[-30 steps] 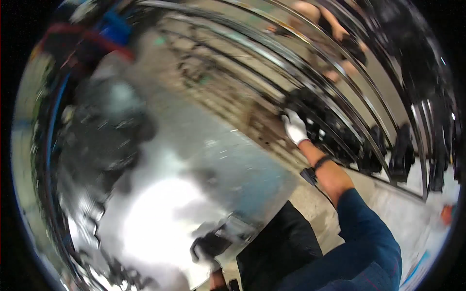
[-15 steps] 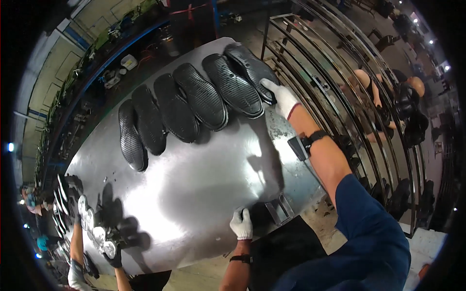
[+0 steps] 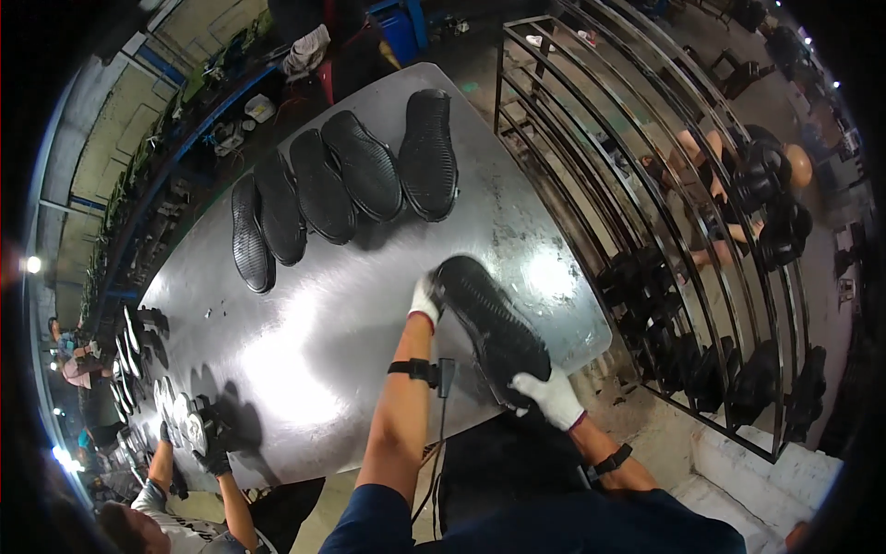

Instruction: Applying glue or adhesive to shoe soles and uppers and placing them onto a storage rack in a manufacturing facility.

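A black ribbed shoe sole [image 3: 495,323] is held tilted above the near right part of the metal table [image 3: 369,323]. My left hand [image 3: 425,300], in a white glove, grips its far end along the left edge; the fingers are partly hidden and slightly blurred. At its near end my gloved right hand [image 3: 551,397] is closed round the right edge, thumb on top. Several more black soles lie in a slanting row toward the far side, the rightmost sole [image 3: 428,155] standing a little apart from the others.
To the right stands a metal rack [image 3: 646,185] with dark shoes on its lower bars. At lower left a co-worker's gloved hands [image 3: 214,454] hold pale, rounded pieces on the same table. Another person [image 3: 738,185] sits beyond the rack. A blue bin [image 3: 399,35] stands past the far edge.
My right hand has drawn the sole from the far right corner toward me. My left hand has come up from the near edge and taken hold of it too. The view has shifted.
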`<state>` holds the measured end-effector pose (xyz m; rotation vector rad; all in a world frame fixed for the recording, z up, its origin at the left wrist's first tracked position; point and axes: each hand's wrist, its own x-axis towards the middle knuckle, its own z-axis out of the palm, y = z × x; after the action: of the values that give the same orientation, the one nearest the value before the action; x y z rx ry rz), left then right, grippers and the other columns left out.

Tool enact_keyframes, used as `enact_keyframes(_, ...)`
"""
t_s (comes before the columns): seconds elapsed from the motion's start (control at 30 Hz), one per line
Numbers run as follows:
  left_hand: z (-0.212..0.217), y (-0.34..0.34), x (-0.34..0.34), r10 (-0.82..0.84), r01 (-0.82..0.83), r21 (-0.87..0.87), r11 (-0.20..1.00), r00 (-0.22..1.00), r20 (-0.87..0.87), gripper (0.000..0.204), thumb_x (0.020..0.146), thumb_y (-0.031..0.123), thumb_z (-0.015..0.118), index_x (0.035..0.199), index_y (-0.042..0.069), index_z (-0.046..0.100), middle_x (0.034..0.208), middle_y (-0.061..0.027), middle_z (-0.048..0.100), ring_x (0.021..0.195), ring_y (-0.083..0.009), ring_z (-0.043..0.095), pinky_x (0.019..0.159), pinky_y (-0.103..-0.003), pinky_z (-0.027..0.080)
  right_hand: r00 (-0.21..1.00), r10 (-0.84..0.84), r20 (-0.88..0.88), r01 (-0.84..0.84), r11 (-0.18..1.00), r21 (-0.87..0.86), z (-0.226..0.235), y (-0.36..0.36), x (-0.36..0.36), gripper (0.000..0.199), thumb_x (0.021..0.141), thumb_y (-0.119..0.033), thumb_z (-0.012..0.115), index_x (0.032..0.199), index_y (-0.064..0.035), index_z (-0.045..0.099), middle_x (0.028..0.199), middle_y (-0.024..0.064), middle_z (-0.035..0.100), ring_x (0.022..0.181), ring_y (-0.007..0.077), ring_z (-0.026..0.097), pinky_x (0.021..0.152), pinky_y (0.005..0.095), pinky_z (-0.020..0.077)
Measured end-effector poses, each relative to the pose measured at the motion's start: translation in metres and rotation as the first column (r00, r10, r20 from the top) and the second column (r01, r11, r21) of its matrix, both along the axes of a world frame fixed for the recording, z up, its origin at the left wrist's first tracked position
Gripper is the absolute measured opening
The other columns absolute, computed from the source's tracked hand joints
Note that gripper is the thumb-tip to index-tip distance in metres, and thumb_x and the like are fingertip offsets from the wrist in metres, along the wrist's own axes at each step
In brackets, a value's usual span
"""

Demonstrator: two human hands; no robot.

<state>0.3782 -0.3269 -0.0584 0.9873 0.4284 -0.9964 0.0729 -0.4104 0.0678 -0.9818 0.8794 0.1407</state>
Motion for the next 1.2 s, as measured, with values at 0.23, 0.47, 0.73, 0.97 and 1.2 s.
enact_keyframes(0.23, -0.019, 0.037, -0.093, -0.709, 0.047, 0.714, 0.699, 0.178, 0.683, 0.032, 0.1, 0.028, 0.064, 0.108, -0.002, 0.069, 0.098, -0.0208, 0.077, 0.09, -0.0376, 0.076, 0.081, -0.041, 0.061, 0.898, 0.329, -0.292, -0.44, 0.653, -0.616, 0.084, -0.011, 0.01, 0.102, 0.079, -0.041, 0.086, 0.154, 0.0053, 0.036, 0.136, 0.0293, 0.062, 0.132, 0.0416, 0.059, 0.112, 0.0431, 0.0479)
enact_keyframes(0.47, 0.05, 0.019, -0.121, 0.074, -0.154, 0.117, 0.981, 0.857, 0.51, 0.041, 0.107, 0.022, 0.055, 0.137, -0.004, 0.044, 0.091, -0.0163, 0.073, 0.084, -0.0265, 0.073, 0.077, -0.038, 0.06, 0.892, 0.424, -0.156, -0.223, 0.113, -0.968, 0.063, 0.027, 0.077, 0.077, 0.071, -0.021, 0.085, 0.138, -0.006, 0.051, 0.115, 0.0177, 0.063, 0.113, 0.0396, 0.061, 0.099, 0.0506, 0.0492)
enact_keyframes(0.73, 0.126, 0.046, -0.251, -0.064, -0.122, 0.097, 0.988, 0.248, 0.966, 0.04, 0.095, 0.0, 0.047, 0.134, 0.002, 0.052, 0.088, -0.0097, 0.069, 0.073, -0.018, 0.066, 0.086, -0.037, 0.055, 0.611, 0.766, 0.2, 0.106, 0.171, -0.979, 0.069, -0.059, -0.129, 0.074, 0.06, -0.036, 0.095, 0.113, -0.0132, 0.05, 0.108, 0.012, 0.054, 0.096, 0.0323, 0.059, 0.085, 0.0495, 0.0487)
enact_keyframes(0.97, 0.041, 0.004, -0.111, 0.231, -0.286, 0.062, 0.956, 0.867, 0.441, 0.058, 0.111, 0.026, 0.043, 0.159, -0.006, 0.032, 0.103, -0.0192, 0.071, 0.085, -0.0324, 0.074, 0.081, -0.039, 0.062, 0.917, -0.009, 0.399, 0.399, 0.003, -0.917, 0.024, -0.061, -0.001, 0.088, 0.075, -0.015, 0.092, 0.143, -0.001, 0.038, 0.141, 0.0188, 0.048, 0.134, 0.0343, 0.051, 0.117, 0.0476, 0.0409)
enact_keyframes(1.2, -0.022, 0.045, -0.136, -0.073, -0.062, 0.217, 0.974, 0.821, 0.566, 0.039, 0.107, 0.026, 0.05, 0.117, -0.007, 0.071, 0.11, -0.0176, 0.074, 0.098, -0.0237, 0.071, 0.096, -0.036, 0.054, 0.976, 0.215, -0.021, -0.147, 0.591, -0.793, 0.009, 0.028, -0.058, 0.052, 0.106, -0.034, 0.053, 0.143, 0.0035, 0.056, 0.133, 0.0278, 0.065, 0.128, 0.0407, 0.062, 0.11, 0.0428, 0.0473)
